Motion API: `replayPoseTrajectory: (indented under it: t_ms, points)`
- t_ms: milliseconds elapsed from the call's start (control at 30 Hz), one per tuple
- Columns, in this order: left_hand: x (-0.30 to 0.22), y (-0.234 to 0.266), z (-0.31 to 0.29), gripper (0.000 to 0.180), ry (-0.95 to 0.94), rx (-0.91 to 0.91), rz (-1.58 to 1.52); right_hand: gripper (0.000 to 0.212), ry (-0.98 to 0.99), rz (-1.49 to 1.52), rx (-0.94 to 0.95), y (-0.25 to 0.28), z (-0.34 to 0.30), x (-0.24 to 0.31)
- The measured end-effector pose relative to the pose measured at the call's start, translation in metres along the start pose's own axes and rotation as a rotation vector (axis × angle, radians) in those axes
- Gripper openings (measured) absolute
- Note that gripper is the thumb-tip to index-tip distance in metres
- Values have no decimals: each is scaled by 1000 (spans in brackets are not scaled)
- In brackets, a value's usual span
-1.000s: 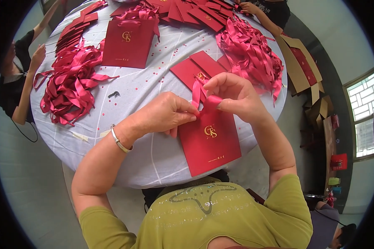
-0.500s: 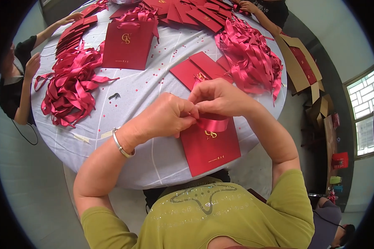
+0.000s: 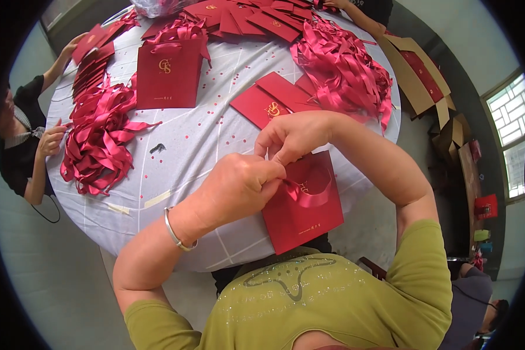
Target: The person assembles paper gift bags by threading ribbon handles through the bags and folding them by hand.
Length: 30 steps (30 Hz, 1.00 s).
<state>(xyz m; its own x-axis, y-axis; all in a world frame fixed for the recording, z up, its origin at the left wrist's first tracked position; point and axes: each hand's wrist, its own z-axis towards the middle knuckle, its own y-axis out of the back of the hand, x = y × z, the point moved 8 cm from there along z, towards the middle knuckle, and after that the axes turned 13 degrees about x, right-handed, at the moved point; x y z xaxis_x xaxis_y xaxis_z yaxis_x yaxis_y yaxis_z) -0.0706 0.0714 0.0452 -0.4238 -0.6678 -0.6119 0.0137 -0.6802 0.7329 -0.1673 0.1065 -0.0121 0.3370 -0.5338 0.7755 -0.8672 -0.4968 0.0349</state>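
Note:
A flat red paper gift bag (image 3: 304,228) lies at the table's near edge, below my hands. Over its face hangs a loop of shiny pink-red ribbon (image 3: 310,199), running up to my fingertips. My left hand (image 3: 239,185), with a bangle on its wrist, is closed in a pinch on the ribbon. Touching it, my right hand (image 3: 300,135) pinches at the same place with thumb and forefinger. My fingers hide the ribbon's ends and the bag's top edge. Just beyond my right hand lie more flat red bags (image 3: 262,100).
Ribbon heaps lie at the left (image 3: 99,140) and far right (image 3: 350,76). A red bag (image 3: 168,79) holding ribbons stands near the back left. Across the table, a co-worker's hand (image 3: 76,44) holds a red bag. An opened carton (image 3: 417,76) stands right of the table.
My hands have turned slightly, still together at the ribbon, whose loop now hangs wider over the bag. The co-worker at left has lifted a red bag. The whole view has shifted slightly.

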Motion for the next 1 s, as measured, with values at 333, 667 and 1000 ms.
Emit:
replayPoseTrajectory:
  t_ms: [333, 667, 1000]
  points:
    - [4, -4, 1, 8, 81, 3, -32, 22, -46, 136, -127, -2, 2, -16]
    - [21, -18, 4, 10, 246, 153, -243, 5, 326, -440, -1218, 69, -48, 6]
    - [44, -13, 2, 19, 407, 183, -268, 21, 209, -336, -1248, 37, -107, -16]
